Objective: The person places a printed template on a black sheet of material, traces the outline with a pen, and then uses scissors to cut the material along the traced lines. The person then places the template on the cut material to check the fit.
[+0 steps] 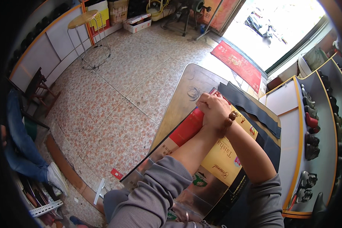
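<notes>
My two hands are together at the far end of a glossy printed sheet [212, 167], coloured red, gold and black. My right hand [216, 106], a beaded bracelet [230, 118] at its wrist, is closed with curled fingers near the sheet's red end. What it grips is hidden. Close against it lies my left hand [210, 122], its fingers mostly covered. Under the sheet is a wooden tabletop [182, 100] with dark scribbled marks. Dark grey strips of material [250, 106] lie along the table's right side.
A round stool [83, 19] stands at the far left. Nearer, a person's jeans-clad legs [21, 138] reach in from the left. Shoe shelves [328, 152] run along the right. A red mat [237, 64] lies by the bright doorway. Machinery and boxes [137, 24] stand at the back.
</notes>
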Motion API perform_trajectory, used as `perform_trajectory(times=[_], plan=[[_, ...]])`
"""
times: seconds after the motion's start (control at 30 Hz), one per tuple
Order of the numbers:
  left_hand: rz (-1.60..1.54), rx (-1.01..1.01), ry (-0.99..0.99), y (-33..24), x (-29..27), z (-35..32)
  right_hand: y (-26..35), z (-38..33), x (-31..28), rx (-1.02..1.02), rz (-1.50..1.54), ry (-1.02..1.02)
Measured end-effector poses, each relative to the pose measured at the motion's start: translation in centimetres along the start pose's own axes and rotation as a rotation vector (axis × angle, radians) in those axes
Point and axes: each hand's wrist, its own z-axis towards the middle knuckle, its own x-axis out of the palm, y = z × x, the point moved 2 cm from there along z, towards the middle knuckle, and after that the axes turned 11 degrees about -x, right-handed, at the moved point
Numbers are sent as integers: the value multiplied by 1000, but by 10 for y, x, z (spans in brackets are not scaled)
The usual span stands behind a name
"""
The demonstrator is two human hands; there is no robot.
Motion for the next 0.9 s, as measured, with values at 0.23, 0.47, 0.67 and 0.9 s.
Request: perform_trajectory(times=[0.23, 0.47, 0.67, 0.9], plan=[[-102, 114, -45, 19, -22, -23, 48, -12, 16, 204, -489, -5], [-105, 102, -16, 21, -34, -29, 82, -17, 12, -295, 33, 84], [-118, 121, 4, 24, -37, -29, 101, -32, 22, -371, -79, 95], [7, 110, 25, 15, -31, -25, 141, -72, 31, -564, 629, -356]])
